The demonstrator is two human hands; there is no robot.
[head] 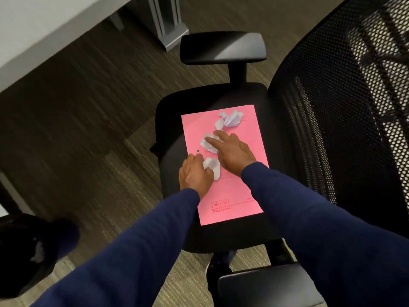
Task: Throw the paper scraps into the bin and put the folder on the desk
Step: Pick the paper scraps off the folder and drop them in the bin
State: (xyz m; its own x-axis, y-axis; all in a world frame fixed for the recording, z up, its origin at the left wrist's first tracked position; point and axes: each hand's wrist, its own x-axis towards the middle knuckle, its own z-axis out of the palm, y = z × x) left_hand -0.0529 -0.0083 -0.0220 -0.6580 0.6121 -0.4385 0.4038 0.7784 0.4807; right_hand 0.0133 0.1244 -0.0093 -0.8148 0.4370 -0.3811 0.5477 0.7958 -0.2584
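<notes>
Bin (33, 251): dark and blurred at the lower left on the floor; cut off by the frame edge; something pale shows inside, too blurred to name
Worktop (44, 23): pale slab at the upper left, only a corner in view; its grey leg stands on the carpet behind the chair
Left hand (194, 171): palm down at the folder's left edge; fingers curled onto the nearest paper scrap (212, 166); whether it has closed a grip on it is hard to tell
Folder (230, 191): pink, lying flat on the black chair seat (177, 120); printed label near its lower end too blurred to read fully
Right hand (232, 151): spread open, palm down; fingertips touching the middle scrap (207, 144); holds nothing
Far scrap (230, 118): crumpled white paper near the folder's top edge, apart from both hands
Chair back (354, 107): black mesh, cut off at the right
</notes>
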